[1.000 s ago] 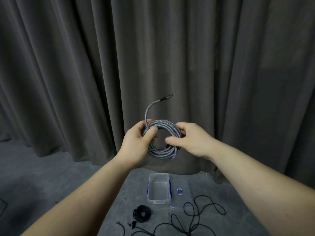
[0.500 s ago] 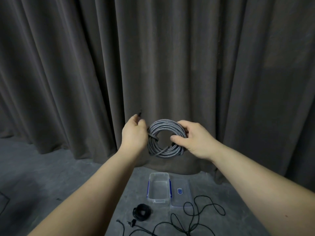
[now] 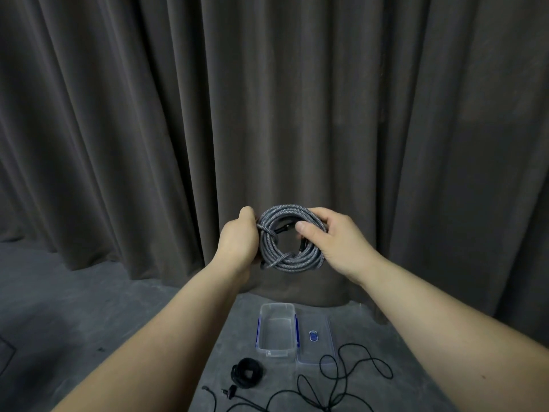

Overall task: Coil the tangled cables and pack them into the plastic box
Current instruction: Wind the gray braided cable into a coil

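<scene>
Coil: grey braided cable wound into a round coil (image 3: pixel 289 237), held up in front of the dark pleated curtain (image 3: pixel 386 114), above the floor items.
Left hand (image 3: pixel 237 240): grips the coil's left edge, fingers wrapped behind it, thumb on top.
Right hand (image 3: pixel 335 237): clasps the right edge, thumb lying across the strands toward the centre, where a dark plug seems to sit.
Box: clear rectangular plastic box with blue clips (image 3: pixel 277 330), open on the grey floor (image 3: pixel 59 307).
Lid: transparent lid (image 3: pixel 315 337) just beside the box's right side.
Small coil: black wound cable (image 3: pixel 248 373), near the box.
Loose cable: thin black tangled cable (image 3: pixel 341 379), sprawled in front of the lid.
</scene>
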### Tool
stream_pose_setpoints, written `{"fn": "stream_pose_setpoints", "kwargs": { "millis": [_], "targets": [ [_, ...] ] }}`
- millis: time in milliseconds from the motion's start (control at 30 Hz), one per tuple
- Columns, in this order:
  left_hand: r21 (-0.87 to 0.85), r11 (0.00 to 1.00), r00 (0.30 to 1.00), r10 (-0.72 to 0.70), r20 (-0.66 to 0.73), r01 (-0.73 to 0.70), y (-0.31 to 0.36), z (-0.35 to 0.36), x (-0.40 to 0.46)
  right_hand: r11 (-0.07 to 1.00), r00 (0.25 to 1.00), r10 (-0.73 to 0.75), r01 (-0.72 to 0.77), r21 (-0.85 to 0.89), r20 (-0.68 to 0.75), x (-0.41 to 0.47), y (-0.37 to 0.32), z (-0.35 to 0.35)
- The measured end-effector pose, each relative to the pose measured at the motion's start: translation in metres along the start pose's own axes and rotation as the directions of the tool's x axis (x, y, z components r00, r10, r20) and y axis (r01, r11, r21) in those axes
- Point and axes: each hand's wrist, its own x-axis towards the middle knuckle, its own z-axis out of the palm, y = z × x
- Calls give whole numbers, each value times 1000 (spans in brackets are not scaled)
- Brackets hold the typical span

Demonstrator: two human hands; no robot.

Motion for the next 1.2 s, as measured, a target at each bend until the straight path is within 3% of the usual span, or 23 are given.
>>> {"fn": "stream_pose_setpoints", "kwargs": {
  "millis": [200, 400, 667, 800, 967, 1200],
  "targets": [
    [83, 996, 1000, 29, -5, -29, 4, -4, 1, 999, 1000, 20, -20, 32, 10, 1, -1, 4],
    [-116, 993, 995, -21, 102, 33, 3, -4, -4, 997, 999, 35, -36, 67, 11, 5, -2, 1],
    [-165, 982, 960, -40, 277, 88, 3, -7, 5, 995, 999, 35, -36, 96, 17, 7, 1, -4],
    [-242, 951, 931, -102, 349, 194, -1, -10, 8, 984, 997, 77, -76, 163, 2, 10, 4, -2],
    [-326, 883, 875, -167, 454, 338, -4, -11, 4, 999, 1000, -16, 16, -42, 18, 7, 2, 0],
    [-233, 912, 843, -184, 506, 339, -11, -17, 5, 968, 994, -25, 50, -245, 104, 7, -1, -2]
  ]
}}
